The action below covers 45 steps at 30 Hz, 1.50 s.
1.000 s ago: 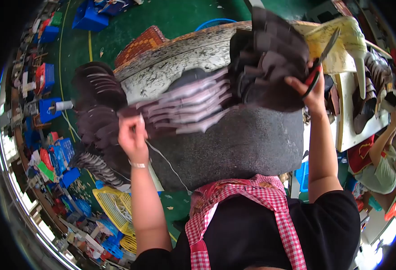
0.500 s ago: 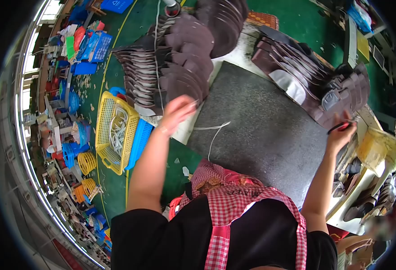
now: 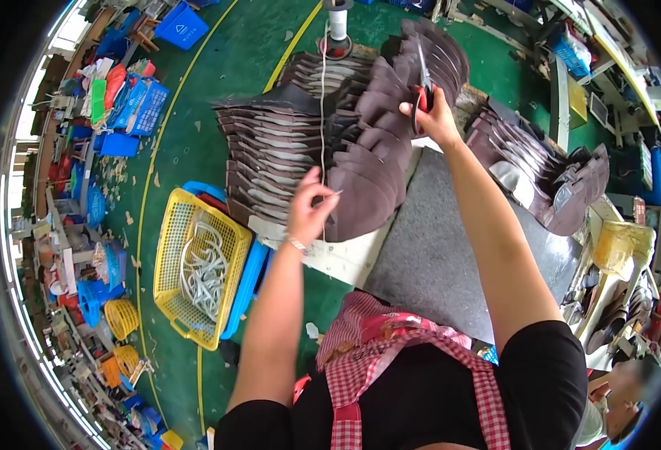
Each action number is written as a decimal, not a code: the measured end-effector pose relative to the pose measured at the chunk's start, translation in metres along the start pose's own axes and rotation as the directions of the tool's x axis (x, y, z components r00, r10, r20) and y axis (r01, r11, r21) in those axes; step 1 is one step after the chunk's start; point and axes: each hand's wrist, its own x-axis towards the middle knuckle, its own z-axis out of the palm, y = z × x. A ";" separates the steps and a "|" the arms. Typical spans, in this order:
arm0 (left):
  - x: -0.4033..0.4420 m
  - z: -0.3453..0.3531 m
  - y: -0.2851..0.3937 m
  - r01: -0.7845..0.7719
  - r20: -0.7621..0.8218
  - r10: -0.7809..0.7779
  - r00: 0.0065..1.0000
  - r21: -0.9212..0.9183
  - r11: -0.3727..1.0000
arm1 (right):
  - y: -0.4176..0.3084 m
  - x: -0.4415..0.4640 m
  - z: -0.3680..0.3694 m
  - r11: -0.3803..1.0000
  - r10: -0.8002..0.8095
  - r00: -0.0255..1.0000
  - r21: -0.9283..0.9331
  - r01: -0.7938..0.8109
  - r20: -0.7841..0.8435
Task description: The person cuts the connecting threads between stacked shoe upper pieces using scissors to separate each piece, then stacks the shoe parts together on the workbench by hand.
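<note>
My right hand [image 3: 437,120] holds scissors [image 3: 423,82] with red and black handles, their blades pointing away from me over the stacked pieces. My left hand [image 3: 312,208] is closed in a pinch over the stacks. A small pale bit shows at its fingertips, too small to name. A thin white tape [image 3: 323,112] runs from a spool [image 3: 337,26] at the far side, over the stacks and down to my left hand. Beneath lie overlapping rows of dark brown shoe-upper-like pieces [image 3: 368,187], with grey-white edged layers [image 3: 263,165] on the left.
A dark grey mat [image 3: 435,240] covers part of the white table [image 3: 345,259]. Another stack of brown pieces [image 3: 525,157] lies to the right. On the left, a yellow basket [image 3: 167,262] with white strips sits over a blue crate [image 3: 244,289]. A person [image 3: 623,397] is at lower right.
My right hand has swung with the scissors from the right stack to the far middle. My left hand now pinches by the tape. The white strip on the mat no longer shows.
</note>
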 end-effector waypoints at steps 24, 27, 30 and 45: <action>0.023 0.022 -0.020 -0.035 -0.093 0.004 0.996 -0.338 0.941 | -0.001 -0.142 0.036 0.914 0.027 0.994 0.400 -0.068 0.109; 0.021 0.019 -0.017 0.090 -0.059 -0.125 0.990 -0.416 0.905 | -0.027 -0.171 0.052 0.932 0.048 0.998 0.359 -0.056 0.030; 0.014 0.016 -0.019 0.199 -0.031 -0.259 0.965 -0.556 0.807 | -0.059 -0.187 0.053 0.994 0.094 0.993 0.055 -0.090 -0.067; -0.078 -0.115 0.111 0.138 -0.033 -0.212 0.977 -0.661 0.738 | -0.036 -0.349 -0.227 0.651 0.436 0.897 0.665 -0.367 0.068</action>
